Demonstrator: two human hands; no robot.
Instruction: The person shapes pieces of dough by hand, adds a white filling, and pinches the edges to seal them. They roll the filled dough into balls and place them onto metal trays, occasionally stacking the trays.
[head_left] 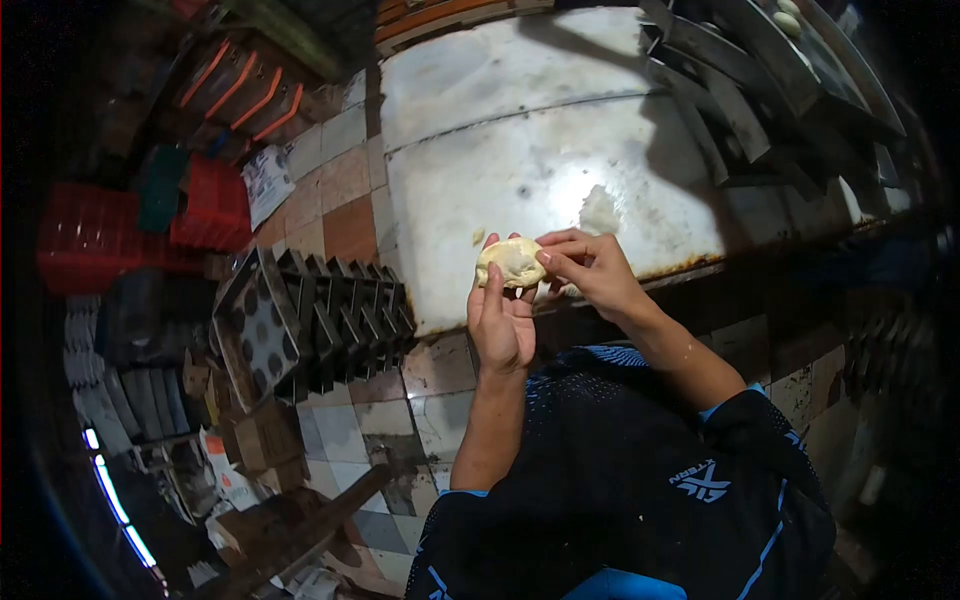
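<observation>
A pale yellow piece of dough [515,262], flattened and uneven with a greyish patch in its middle, lies across the fingers of my left hand [505,325]. The left thumb presses over its near edge. From the right, my right hand [600,275] pinches the dough's edge between thumb and fingers. Both hands are over the near edge of a white, worn work table [450,190]. A small dough scrap [478,237] sits on the table just beyond the left fingertips.
Stacked metal trays [740,90] stand at the table's right, with pale round pieces [788,22] on the far one. At left are a stack of dark metal trays [340,320], red crates [212,205] and cardboard boxes [262,437]. A wooden beam [335,515] juts out at lower left.
</observation>
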